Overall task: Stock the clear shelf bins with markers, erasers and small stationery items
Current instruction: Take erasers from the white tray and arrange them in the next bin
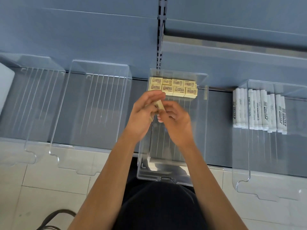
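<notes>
Obs.: middle bin [164,171] sits on the shelf [219,127], partly stocked. Two rows of cream erasers [172,87] lie flat against its back wall, touching one another. The rest of its ribbed floor is bare.

Left-hand grip [142,113]: narrow, fingers curled round a loose eraser [159,105], held above the bin just in front of the stocked rows. A second cream piece seems to sit lower in the same palm, but it is blurred.

Right-hand grip [176,120]: fingers curled, tips meeting the near end of the held eraser. Whether they pinch it or only touch it I cannot tell because of motion blur.

Judged step: passing one eraser from hand to hand, ready to start a third row.

Risks:
- The eraser could slip at the handover. It is small and smooth, and two sets of fingers crowd it. It would drop into the bin askew or bounce out over the low front.
- Setting it down hard against the front row could push those erasers out of line, as nothing braces them.
- The bin overhangs the shelf edge towards the person, so a forearm or wrist pressing on its front could tip it.
- Markers [259,112] stand in the right bin [240,163], well apart, so mixing is unlikely. The two empty bins [93,105] are on the left.
</notes>
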